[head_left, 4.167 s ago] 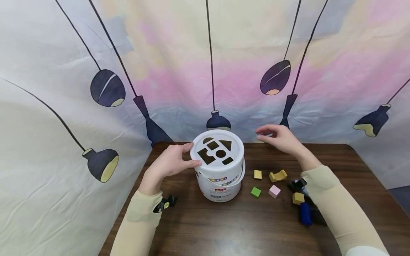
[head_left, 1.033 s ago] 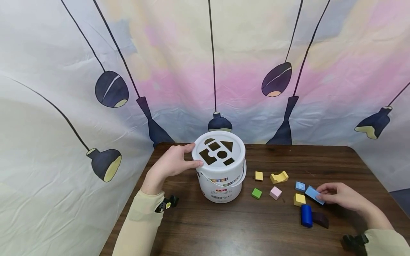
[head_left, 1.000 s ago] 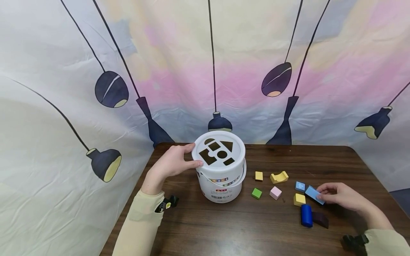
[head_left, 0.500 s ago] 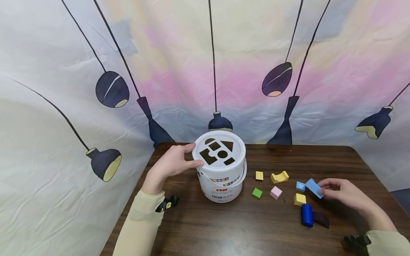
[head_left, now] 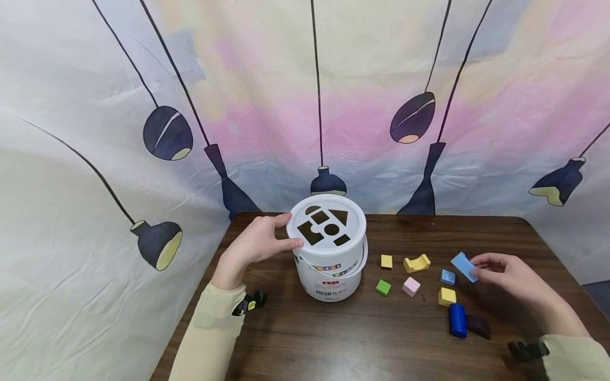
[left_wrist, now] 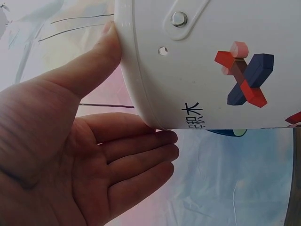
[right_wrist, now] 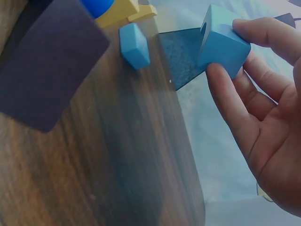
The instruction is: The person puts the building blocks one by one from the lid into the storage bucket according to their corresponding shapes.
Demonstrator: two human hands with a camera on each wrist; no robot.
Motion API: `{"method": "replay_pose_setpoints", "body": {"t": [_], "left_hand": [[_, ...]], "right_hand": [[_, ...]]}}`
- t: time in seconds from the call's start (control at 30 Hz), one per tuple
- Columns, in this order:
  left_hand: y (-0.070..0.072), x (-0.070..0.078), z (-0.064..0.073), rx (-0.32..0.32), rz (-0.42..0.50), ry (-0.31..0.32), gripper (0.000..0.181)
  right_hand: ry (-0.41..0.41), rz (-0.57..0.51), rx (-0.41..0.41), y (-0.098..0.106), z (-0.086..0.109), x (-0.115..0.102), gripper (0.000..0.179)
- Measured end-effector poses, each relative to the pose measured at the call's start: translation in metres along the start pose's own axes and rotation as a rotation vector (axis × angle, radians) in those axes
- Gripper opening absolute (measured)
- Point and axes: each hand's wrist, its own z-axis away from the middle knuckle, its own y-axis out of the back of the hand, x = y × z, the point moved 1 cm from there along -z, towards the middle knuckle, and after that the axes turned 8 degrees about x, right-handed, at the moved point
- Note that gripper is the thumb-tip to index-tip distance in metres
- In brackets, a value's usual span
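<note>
A white toy-block bucket [head_left: 329,280] stands on the table, its lid [head_left: 350,225] cut with shaped holes. My left hand [head_left: 254,241] touches the lid's rim with spread thumb and index finger; in the left wrist view the other fingers stretch out straight below the rim. At the right, my right hand [head_left: 507,275] pinches a light blue building block [head_left: 463,266] between thumb and fingers, tilted and raised above the table. A dark recess shows in one side of this block [right_wrist: 225,44] in the right wrist view. Just below it lies a smaller light blue block [head_left: 447,277].
Between bucket and right hand lie a yellow block [head_left: 386,261], a curved yellow block [head_left: 416,263], a green block [head_left: 383,287] and a pink block [head_left: 411,286]. Nearer are a yellow cube [head_left: 447,297], a blue cylinder [head_left: 457,320] and a dark block [head_left: 478,326]. A patterned cloth hangs behind.
My right hand came down from beside the bucket to the blocks, took the light blue block and lifted it up and slightly left. My left hand stays at the lid.
</note>
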Motion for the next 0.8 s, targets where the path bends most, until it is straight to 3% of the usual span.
{"method": "replay_pose_setpoints", "body": {"t": [0.43, 0.8], "left_hand": [[-0.001, -0.002, 0.0, 0.003, -0.002, -0.021, 0.085], [0.0, -0.001, 0.0, -0.005, 0.009, -0.017, 0.086]], "right_hand": [[0.028, 0.015, 0.063, -0.005, -0.011, -0.026, 0.048], [0.182, 0.015, 0.094, -0.013, -0.026, -0.08, 0.037]]}}
